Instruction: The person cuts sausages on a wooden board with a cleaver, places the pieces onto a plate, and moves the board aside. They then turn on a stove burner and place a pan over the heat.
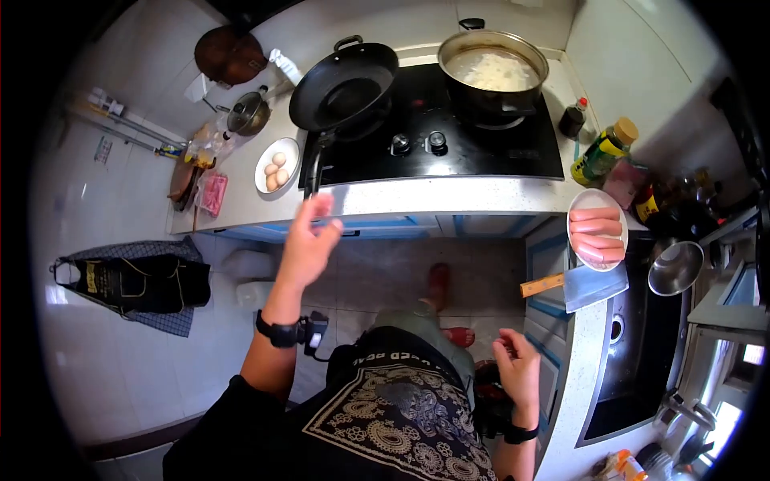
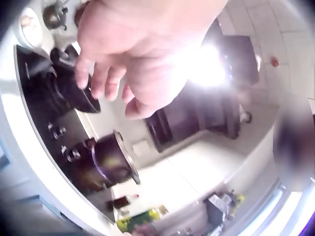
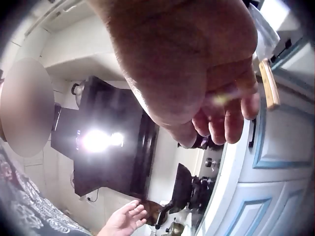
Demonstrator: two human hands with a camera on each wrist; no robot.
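My left hand (image 1: 311, 244) is just in front of the counter edge, its fingertips close to the end of the wok handle (image 1: 315, 164) in the head view. In the left wrist view its fingers (image 2: 98, 83) are loosely bent, with nothing in them. The black wok (image 1: 345, 92) sits on the left burner and looks bare inside. Low at my right side, my right hand (image 1: 519, 370) hangs with relaxed fingers. The right wrist view shows those fingers (image 3: 234, 125) loosely curled around nothing. Nearest to that hand is a cleaver (image 1: 593, 289) with a wooden handle, lying at the counter edge.
A steel pot (image 1: 480, 100) of cloudy liquid with whitish food stands on the right burner. Eggs (image 1: 275, 176) lie in a white dish left of the stove. Sausages (image 1: 597, 228) fill a plate beside the sink (image 1: 597, 405). Bottles (image 1: 605, 148) line the right wall.
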